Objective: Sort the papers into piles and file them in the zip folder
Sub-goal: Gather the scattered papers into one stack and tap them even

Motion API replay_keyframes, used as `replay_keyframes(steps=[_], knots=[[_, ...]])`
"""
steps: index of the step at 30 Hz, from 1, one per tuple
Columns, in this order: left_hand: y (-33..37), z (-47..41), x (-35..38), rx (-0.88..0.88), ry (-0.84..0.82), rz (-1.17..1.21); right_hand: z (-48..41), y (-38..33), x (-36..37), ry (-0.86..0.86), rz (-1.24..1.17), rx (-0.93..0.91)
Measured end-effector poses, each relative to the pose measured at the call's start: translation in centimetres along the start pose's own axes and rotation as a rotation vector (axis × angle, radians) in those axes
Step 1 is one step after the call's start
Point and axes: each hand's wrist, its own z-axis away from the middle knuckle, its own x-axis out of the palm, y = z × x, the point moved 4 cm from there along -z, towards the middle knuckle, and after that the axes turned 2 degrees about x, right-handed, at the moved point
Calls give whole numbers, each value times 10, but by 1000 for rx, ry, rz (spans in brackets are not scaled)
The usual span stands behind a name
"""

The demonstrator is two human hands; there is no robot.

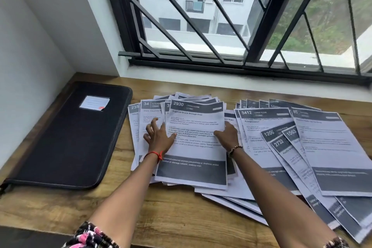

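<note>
Printed sheets with dark headers lie in two loose heaps on the wooden table point(181, 219). The left heap point(193, 169) has sheet "2930" on top; the right heap point(326, 147) is fanned out, with "3412" and "1206" showing. My left hand point(158, 137) holds the left edge of the top sheet, thumb on top and fingers spread over the sheets beneath. My right hand point(227, 134) holds the sheet's right edge, thumb on the paper and fingers under the edge. The black zip folder point(68, 139) lies shut at the left, apart from both hands.
A white wall stands close on the left and a window with black bars point(221, 26) runs along the back. The table's near edge is at the bottom left. Bare wood shows in front of the folder and between my forearms.
</note>
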Motion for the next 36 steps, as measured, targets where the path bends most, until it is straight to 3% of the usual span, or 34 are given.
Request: replay_keyframes(steps=[5, 10, 14, 25, 36], knots=[[-2, -1, 5, -48, -12, 109, 6, -1, 2, -172, 31, -21], [-1, -2, -2, -94, 23, 178, 18, 11, -8, -163, -264, 121], [9, -2, -12, -110, 57, 289, 31, 6, -17, -169, -319, 111], [69, 14, -4, 59, 107, 450, 52, 32, -84, -3, -527, 143], [197, 41, 71, 268, -67, 442, 37, 129, -225, 153, -519, 181]])
